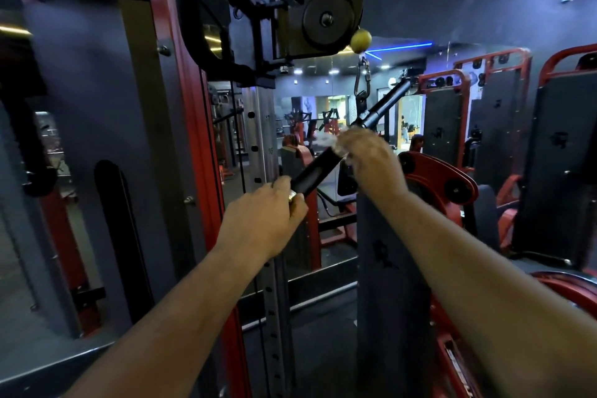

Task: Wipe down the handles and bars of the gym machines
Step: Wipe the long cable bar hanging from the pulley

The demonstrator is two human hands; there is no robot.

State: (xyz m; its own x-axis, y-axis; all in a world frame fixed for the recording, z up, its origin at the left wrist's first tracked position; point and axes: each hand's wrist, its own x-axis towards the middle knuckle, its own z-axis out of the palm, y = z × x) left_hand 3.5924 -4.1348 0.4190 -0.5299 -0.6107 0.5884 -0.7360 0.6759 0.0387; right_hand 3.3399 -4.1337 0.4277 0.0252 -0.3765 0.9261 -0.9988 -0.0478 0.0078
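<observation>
Left hand [265, 220] grips the lower end of the tilted black cable-attachment bar [318, 168]. Right hand [368, 155], higher up the bar, clutches a white cloth [326, 138] against it.

Black cable bar [318, 163], tilted, carabiner-hung

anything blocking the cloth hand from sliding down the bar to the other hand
Nothing visible does. The right hand holds the cloth on the bar; the black grip between it and the left hand at the lower end is bare.
</observation>
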